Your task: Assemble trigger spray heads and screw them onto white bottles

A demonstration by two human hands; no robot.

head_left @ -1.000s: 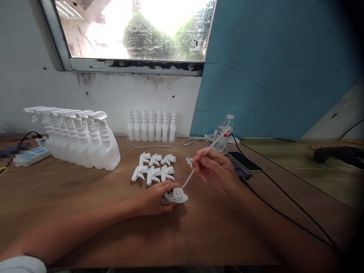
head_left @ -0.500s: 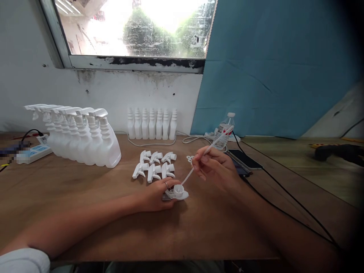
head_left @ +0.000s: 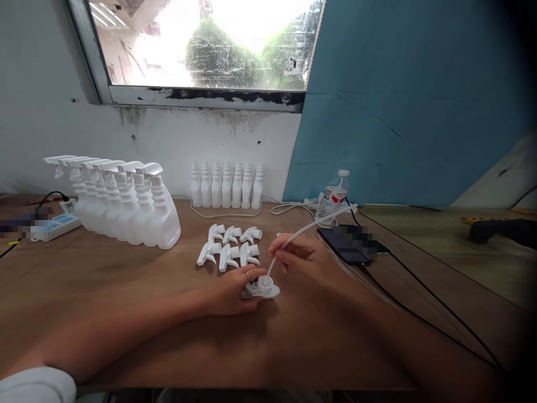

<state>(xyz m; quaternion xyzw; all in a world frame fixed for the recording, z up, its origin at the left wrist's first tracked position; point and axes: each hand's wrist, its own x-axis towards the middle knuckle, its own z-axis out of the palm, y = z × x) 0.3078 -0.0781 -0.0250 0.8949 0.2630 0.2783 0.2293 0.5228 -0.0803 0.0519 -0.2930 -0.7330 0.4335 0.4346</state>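
My left hand [head_left: 235, 288] is closed around a white trigger spray head [head_left: 272, 291], which lies low over the table with its round collar facing up. In my right hand [head_left: 300, 254] a thin, whitish plastic tube [head_left: 302, 228] is pinched between thumb and fingers. The tube bows up to the right, and its lower end is at the collar's rim; whether it sits inside cannot be made out. Beyond my left hand, several loose white spray heads [head_left: 229, 257] lie in two rows.
Several white bottles with spray heads [head_left: 163, 215] stand at the left. Several small white bottles [head_left: 227, 187] line the wall. A clear water bottle [head_left: 335, 193], phones [head_left: 344, 246] and black cables [head_left: 436, 305] are at the right. A power strip [head_left: 56, 225] lies far left.
My right hand has slid down the tube towards the spray head. The tube, nearly straight before, now bends. My left hand keeps its hold on the spray head.
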